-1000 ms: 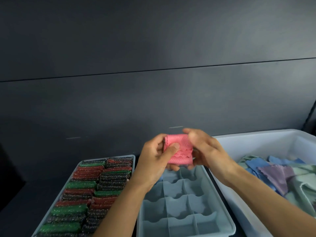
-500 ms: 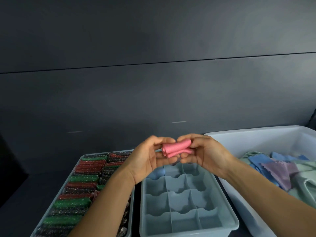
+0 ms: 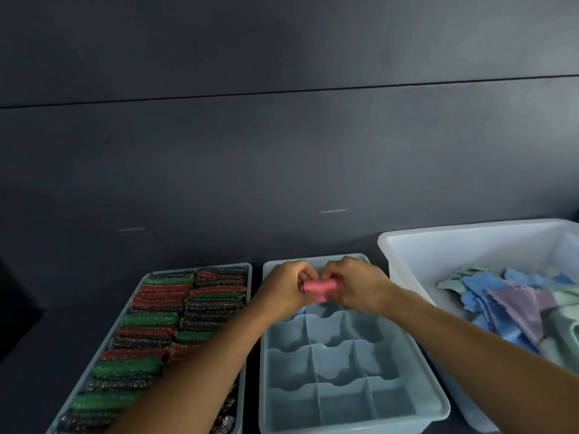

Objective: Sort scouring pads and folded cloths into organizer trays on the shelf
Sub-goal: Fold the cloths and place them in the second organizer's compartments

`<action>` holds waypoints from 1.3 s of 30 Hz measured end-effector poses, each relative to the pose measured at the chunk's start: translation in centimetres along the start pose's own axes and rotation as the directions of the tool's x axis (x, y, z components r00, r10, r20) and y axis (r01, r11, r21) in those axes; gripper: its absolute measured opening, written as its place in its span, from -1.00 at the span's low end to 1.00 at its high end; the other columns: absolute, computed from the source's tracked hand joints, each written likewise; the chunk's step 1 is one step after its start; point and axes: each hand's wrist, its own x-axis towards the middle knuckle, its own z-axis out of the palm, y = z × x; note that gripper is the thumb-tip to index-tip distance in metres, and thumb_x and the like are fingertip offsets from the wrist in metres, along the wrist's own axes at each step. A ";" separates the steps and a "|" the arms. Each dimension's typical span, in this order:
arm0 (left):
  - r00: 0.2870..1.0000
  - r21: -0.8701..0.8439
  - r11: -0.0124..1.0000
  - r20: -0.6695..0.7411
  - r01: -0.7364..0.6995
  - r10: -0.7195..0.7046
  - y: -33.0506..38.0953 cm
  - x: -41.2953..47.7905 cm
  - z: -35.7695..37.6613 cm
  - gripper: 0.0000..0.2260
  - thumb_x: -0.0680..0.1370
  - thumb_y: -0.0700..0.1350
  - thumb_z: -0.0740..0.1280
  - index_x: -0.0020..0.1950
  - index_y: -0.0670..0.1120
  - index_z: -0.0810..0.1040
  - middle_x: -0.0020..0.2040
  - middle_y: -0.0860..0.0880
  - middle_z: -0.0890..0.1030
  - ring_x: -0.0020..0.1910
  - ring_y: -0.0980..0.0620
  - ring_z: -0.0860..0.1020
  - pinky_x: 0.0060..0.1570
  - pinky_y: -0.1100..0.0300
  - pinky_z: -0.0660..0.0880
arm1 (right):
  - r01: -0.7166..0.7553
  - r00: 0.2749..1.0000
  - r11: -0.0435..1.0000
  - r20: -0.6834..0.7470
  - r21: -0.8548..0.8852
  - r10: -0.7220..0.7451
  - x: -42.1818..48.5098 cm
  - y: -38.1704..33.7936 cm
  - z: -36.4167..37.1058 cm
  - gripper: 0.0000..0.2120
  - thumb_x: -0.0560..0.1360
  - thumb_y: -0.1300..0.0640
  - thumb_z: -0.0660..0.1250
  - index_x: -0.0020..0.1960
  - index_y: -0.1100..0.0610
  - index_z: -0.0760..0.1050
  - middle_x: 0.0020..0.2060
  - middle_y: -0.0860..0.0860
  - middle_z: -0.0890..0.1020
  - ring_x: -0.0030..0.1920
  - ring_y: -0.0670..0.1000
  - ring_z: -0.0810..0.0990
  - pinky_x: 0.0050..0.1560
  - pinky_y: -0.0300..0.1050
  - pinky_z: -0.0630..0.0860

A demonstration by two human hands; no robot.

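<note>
Gripping small pink rolled cloth (image 3: pixel 318 285) at both ends, left hand (image 3: pixel 286 289) and right hand (image 3: pixel 360 286) clenched round it, just above far row of pale blue divided plastic tray (image 3: pixel 344 426). Kept tightly rolled, presumably to fit one narrow cell. Noted at left: grey tray (image 3: pixel 250 286) packed with green, red and dark glittery scouring pads (image 3: pixel 150 321). At right: white tub (image 3: pixel 454 255) holding loose unfolded cloths (image 3: pixel 513 296).

Dim, cool light. Dark wall (image 3: pixel 282 151) brighter toward upper right, blackest at far left. At right, white bin (image 3: pixel 438 242) catches most light. Slight softness on left hand (image 3: pixel 286 289), right hand (image 3: pixel 360 286). Wall seam bows near edges.
</note>
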 end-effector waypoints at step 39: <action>0.984 0.153 0.973 0.063 -0.173 0.165 5.5 0.6 3.4 -0.78 0.51 -0.04 0.40 0.15 0.05 0.60 0.06 0.16 0.63 0.07 0.18 0.57 0.11 0.21 0.50 | -0.621 0.777 0.772 -0.233 -0.132 0.585 -6.7 14.1 -7.7 -0.79 0.48 -0.01 0.25 0.05 0.05 0.52 0.11 0.11 0.60 0.12 0.17 0.57 0.02 -0.06 0.42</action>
